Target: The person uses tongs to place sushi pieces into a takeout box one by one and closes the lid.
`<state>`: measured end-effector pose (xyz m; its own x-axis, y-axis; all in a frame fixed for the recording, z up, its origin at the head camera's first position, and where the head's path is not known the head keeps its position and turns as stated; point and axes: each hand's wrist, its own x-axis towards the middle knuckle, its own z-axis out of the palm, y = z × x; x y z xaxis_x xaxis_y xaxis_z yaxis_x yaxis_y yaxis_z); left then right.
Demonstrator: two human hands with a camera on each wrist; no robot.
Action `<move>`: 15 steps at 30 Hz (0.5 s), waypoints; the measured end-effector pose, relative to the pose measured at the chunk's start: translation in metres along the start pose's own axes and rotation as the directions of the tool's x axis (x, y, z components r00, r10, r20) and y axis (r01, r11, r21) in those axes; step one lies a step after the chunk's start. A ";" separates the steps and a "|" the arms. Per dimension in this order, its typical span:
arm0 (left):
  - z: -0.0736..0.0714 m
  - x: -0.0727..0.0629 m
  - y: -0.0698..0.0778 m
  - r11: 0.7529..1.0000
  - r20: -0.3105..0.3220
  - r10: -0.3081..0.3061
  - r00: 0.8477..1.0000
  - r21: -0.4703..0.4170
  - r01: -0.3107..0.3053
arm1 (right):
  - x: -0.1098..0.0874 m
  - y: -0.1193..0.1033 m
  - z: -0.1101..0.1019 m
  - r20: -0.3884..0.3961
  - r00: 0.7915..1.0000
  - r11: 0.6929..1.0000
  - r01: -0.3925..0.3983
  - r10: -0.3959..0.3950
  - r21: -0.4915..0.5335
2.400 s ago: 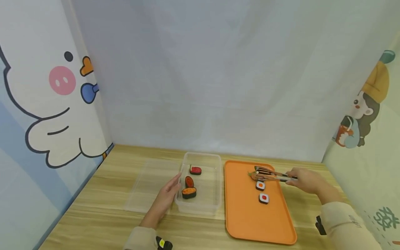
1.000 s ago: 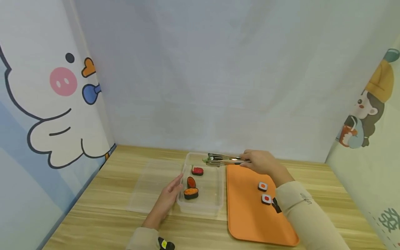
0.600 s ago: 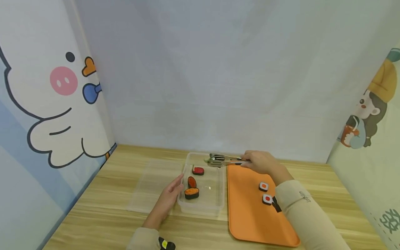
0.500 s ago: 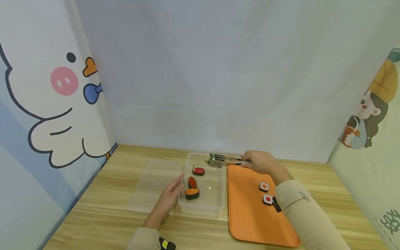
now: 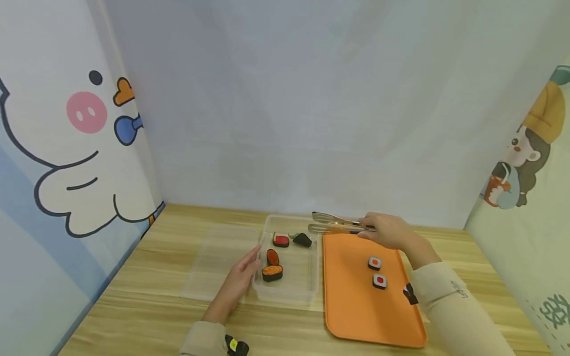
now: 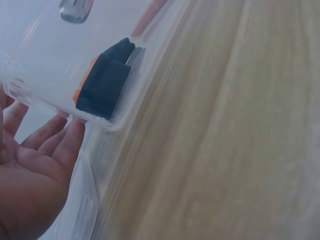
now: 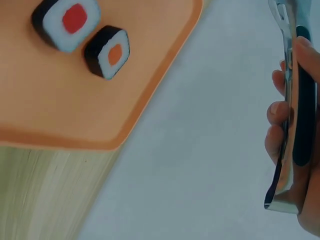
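Note:
My right hand (image 5: 386, 231) grips the metal tongs (image 5: 340, 225) above the back edge of the orange tray. The tongs' arms are spread, with nothing between them. In the clear plastic container (image 5: 296, 289) a dark sushi piece with a green tip (image 5: 302, 240) lies beside the red-topped sushi (image 5: 281, 240). Nearer the front are a sushi with dark orange roe (image 5: 272, 257) and one with a bright orange top (image 5: 272, 273). My left hand (image 5: 238, 279) rests its extended fingertips (image 6: 75, 132) against the container's left wall.
On the orange tray (image 5: 356, 316) sit an orange-centred sushi roll (image 5: 374, 263) and a red-centred one (image 5: 379, 282). A flat clear lid (image 5: 213, 262) lies left of the container on the wooden table (image 5: 147, 306). A pale curtain (image 5: 285, 123) hangs behind.
The tongs carried the green-tipped sushi from the tray to the container and let it go inside. They have since spread and drawn back right. My left hand has stayed at the container.

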<state>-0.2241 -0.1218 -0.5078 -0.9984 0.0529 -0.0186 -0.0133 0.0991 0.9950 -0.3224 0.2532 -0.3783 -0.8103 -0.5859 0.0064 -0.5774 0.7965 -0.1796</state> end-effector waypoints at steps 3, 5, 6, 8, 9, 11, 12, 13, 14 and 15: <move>0.000 0.000 0.001 1.000 -0.004 -0.008 1.000 0.008 0.008 | -0.015 0.010 -0.002 -0.013 1.000 1.000 0.000 0.000 0.029; 0.000 0.000 0.001 1.000 -0.009 -0.009 1.000 0.011 0.009 | -0.025 0.018 -0.003 -0.024 1.000 0.999 0.012 -0.011 0.046; 0.000 0.000 0.000 1.000 -0.009 -0.007 1.000 0.011 0.007 | -0.030 0.022 -0.003 -0.027 1.000 0.998 0.015 -0.014 0.054; 0.000 0.001 0.000 1.000 -0.008 -0.004 1.000 0.012 0.004 | -0.040 0.030 -0.002 -0.036 0.999 0.998 0.027 -0.024 0.065; 0.000 0.001 0.000 1.000 -0.008 -0.001 1.000 0.010 0.001 | -0.045 0.033 -0.001 -0.040 0.999 0.997 0.030 -0.028 0.065; 0.000 0.001 0.000 1.000 -0.007 0.000 1.000 0.011 0.000 | -0.056 0.039 0.000 -0.041 0.999 0.998 0.022 -0.019 0.065; 0.000 0.001 -0.001 1.000 -0.006 0.002 1.000 0.009 -0.002 | -0.061 0.042 0.001 -0.040 0.999 0.998 0.012 -0.009 0.062; 0.000 0.001 -0.001 1.000 -0.007 0.001 1.000 0.008 -0.001 | -0.066 0.044 0.002 -0.039 0.999 0.998 0.001 0.002 0.060; 0.001 0.002 -0.001 1.000 -0.008 0.002 1.000 0.007 -0.001 | -0.071 0.046 0.003 -0.036 0.999 0.998 -0.013 0.015 0.059; 0.001 0.002 -0.002 1.000 -0.009 0.000 1.000 0.006 0.000 | -0.076 0.049 0.005 -0.033 0.999 0.998 -0.028 0.030 0.056</move>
<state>-0.2258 -0.1211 -0.5095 -0.9989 0.0443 -0.0176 -0.0128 0.1046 0.9944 -0.2881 0.3360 -0.3921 -0.8301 -0.5566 0.0332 -0.5478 0.8030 -0.2347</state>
